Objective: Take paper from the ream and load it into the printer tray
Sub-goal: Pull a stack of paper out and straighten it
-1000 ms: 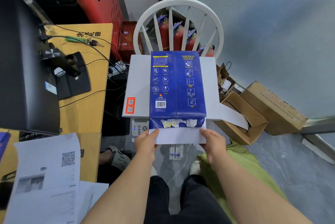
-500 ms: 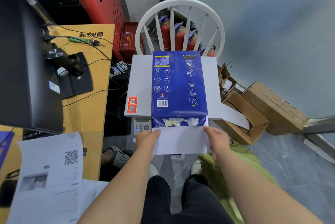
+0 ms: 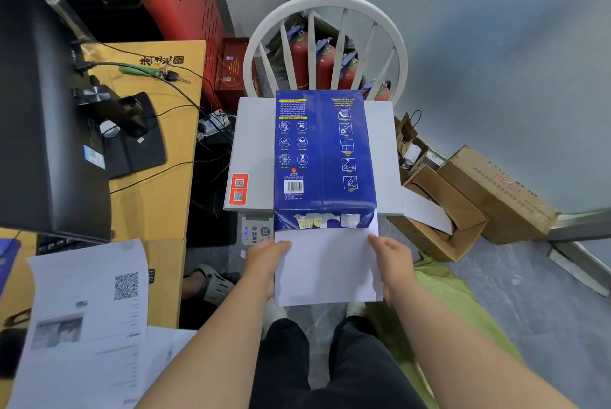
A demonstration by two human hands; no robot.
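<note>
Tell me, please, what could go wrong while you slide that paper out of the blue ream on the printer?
The blue ream overhangs the printer at its front edge, so pulling the paper could drag the pack off. The left hand and right hand grip only the sheets' side edges; unsupported, they may sag or fan apart. The torn wrapper opening could snag the top sheet.

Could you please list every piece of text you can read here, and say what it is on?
"Trouble-Free use": yellow heading on the blue ream wrapper.
Other wrapper print and barcode digits: too small.
Orange QR sticker on the printer: unreadable.
Printed sheets: blurred.
Cardboard box print: blurred.
</note>
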